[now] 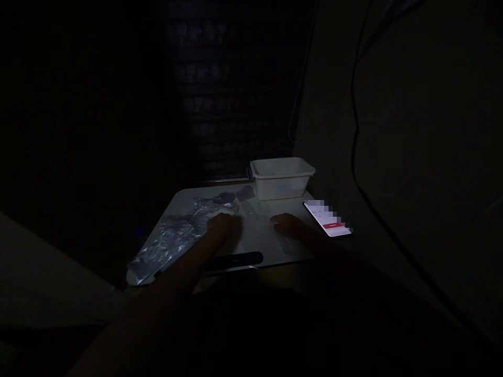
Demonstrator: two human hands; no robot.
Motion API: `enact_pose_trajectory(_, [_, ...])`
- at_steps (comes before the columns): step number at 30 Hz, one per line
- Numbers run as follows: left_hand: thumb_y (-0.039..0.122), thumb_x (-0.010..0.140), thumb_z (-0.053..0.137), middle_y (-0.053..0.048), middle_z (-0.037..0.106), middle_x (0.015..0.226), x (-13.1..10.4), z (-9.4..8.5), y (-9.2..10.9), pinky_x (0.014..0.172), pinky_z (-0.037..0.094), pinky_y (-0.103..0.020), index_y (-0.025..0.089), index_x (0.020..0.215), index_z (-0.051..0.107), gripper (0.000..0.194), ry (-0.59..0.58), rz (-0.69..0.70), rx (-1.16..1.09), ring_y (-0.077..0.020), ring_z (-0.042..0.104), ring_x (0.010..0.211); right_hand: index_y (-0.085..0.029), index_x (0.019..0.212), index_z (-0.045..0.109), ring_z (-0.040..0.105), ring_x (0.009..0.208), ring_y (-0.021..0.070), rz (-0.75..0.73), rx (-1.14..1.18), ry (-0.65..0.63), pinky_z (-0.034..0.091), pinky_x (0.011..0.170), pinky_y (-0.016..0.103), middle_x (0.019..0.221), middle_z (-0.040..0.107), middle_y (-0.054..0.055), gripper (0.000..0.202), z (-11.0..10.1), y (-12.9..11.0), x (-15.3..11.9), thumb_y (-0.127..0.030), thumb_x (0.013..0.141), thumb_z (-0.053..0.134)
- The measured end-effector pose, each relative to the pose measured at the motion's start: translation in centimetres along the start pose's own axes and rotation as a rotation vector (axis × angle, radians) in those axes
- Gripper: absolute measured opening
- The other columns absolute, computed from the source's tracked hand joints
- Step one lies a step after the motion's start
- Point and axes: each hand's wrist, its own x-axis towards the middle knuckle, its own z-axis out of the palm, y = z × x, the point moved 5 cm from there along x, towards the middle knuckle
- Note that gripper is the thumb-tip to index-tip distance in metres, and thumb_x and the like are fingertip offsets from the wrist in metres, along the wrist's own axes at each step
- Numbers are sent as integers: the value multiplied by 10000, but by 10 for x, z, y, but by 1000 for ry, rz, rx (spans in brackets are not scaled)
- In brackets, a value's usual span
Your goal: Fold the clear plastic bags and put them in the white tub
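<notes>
The scene is very dark. My left hand (220,226) is over the white table (257,238), at the right end of crumpled clear plastic (173,238); its fingers are too dark to make out. My right hand (286,225) is above the right half of the table, its fingers bent inward, and whether they hold anything is hidden. Between the hands, a faint clear strip or sheet (251,209) lies on the white surface. A dark long object (239,259) lies along the table's near edge, below my left hand.
A white rectangular tub (283,186) stands at the table's back right. A lit phone (329,220) lies by the right edge. A dark cable (356,131) hangs along the right wall, and a dark slatted surface (236,104) rises behind the table.
</notes>
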Motion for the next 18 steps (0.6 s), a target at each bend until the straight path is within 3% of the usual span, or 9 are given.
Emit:
enact_pose_trajectory(5, [194,741,378,-176,564,980,6,3,-8,697,432,-300,68,967,544,307,23,-11,-3,-239,527,925,-159,1024,544,495,978,181,6,-45,-6,388,802,280,1075,547,70,350,-6,-2,-4,-226,756,328])
enact_pose_trajectory(12, [234,693,422,-146,592,922,23,12,-21,668,433,-297,120,869,586,266,59,8,2,-244,548,879,-216,1155,432,506,963,171,-49,-11,-5,392,791,288,1102,532,41,419,2,-8,0,-244,745,350])
enact_pose_trajectory(18, [231,695,420,-141,598,900,28,7,-19,637,430,-254,105,875,545,253,195,33,-180,-210,565,831,-191,1006,564,509,951,180,-99,-49,-14,389,766,269,1057,562,50,356,0,-17,1,-218,735,335])
